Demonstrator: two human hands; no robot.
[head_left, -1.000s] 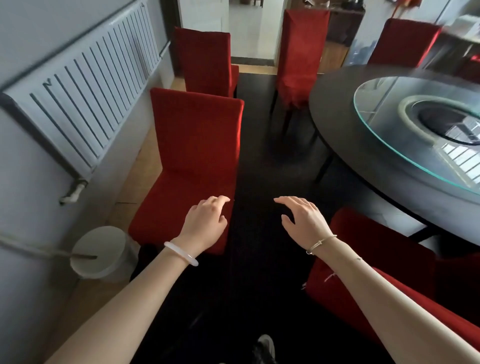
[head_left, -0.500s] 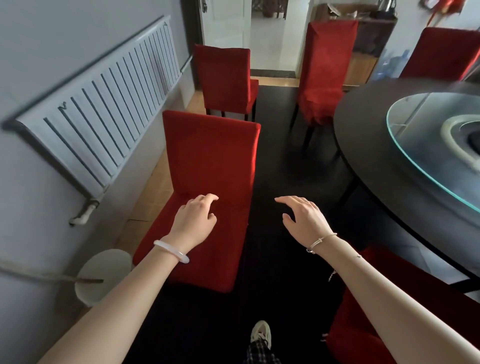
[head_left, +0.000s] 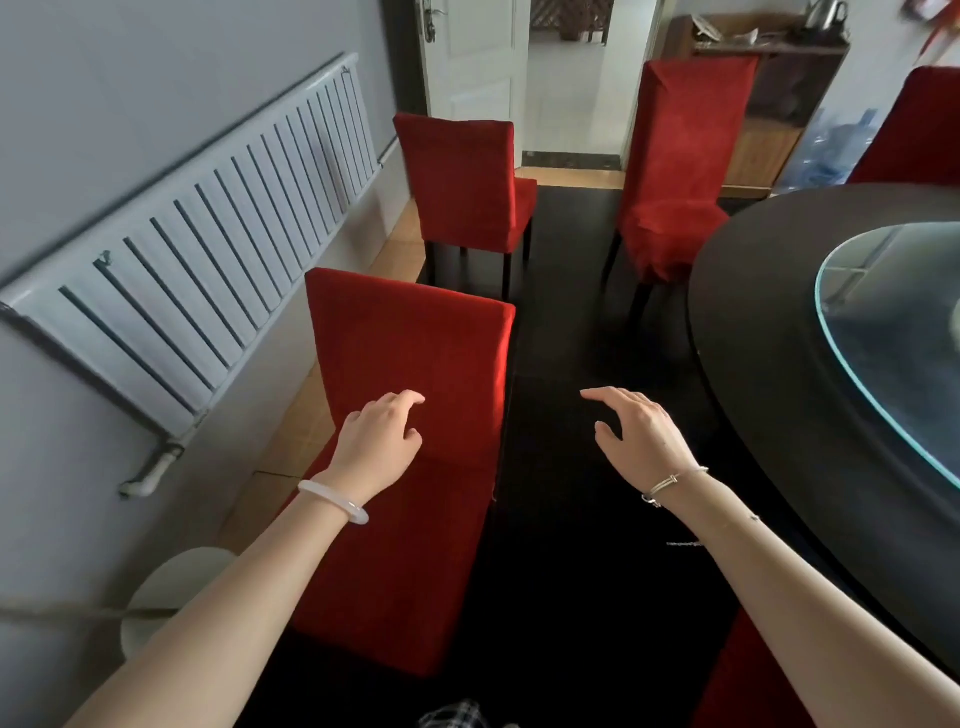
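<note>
A red-covered chair (head_left: 415, 343) stands just ahead on the left, facing me. My left hand (head_left: 379, 441) hovers above its seat, fingers loosely bent, holding nothing; a white bangle sits on that wrist. My right hand (head_left: 641, 434) is stretched out over the dark floor to the right of the chair, fingers relaxed and empty, a thin metal bracelet on the wrist. Neither hand touches the chair as far as I can see.
A round black table (head_left: 769, 364) with a glass turntable (head_left: 893, 332) fills the right. More red chairs (head_left: 462, 182) (head_left: 680, 171) stand ahead; another red chair (head_left: 748, 686) is at bottom right. A white radiator (head_left: 208, 249) lines the left wall, a white bin (head_left: 171, 587) below. An open doorway (head_left: 571, 83) lies ahead.
The view has moved forward and tilted up, so the near chair sits lower and closer and more of the doorway shows. Both hands stay held out, empty, in about the same pose.
</note>
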